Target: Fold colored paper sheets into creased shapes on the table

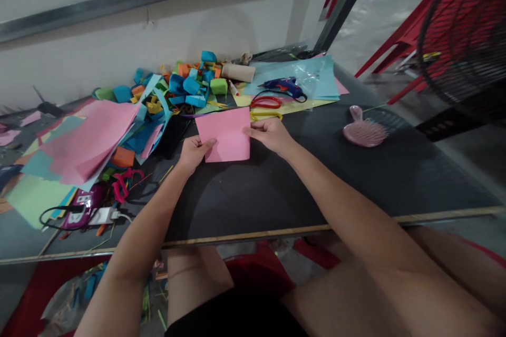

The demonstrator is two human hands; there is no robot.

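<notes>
A rectangular pink sheet of paper (227, 134) is held up just above the dark table, between both hands. My left hand (193, 154) pinches its lower left side, thumb on the near face. At the upper right edge, my right hand (271, 134) grips the paper between thumb and fingers. The fingers behind the sheet are partly hidden. Right behind the paper lie scissors with red handles (265, 102) and another pair with yellow handles (269, 116), both partly covered from view.
Behind are a heap of coloured paper pieces (192, 86), a cardboard tube (238, 72) and a blue glue gun (284, 86). Loose pink sheets (93, 131) and a purple device (85, 205) lie left. A pink hairbrush (364, 131) rests right, near a black fan (466, 37).
</notes>
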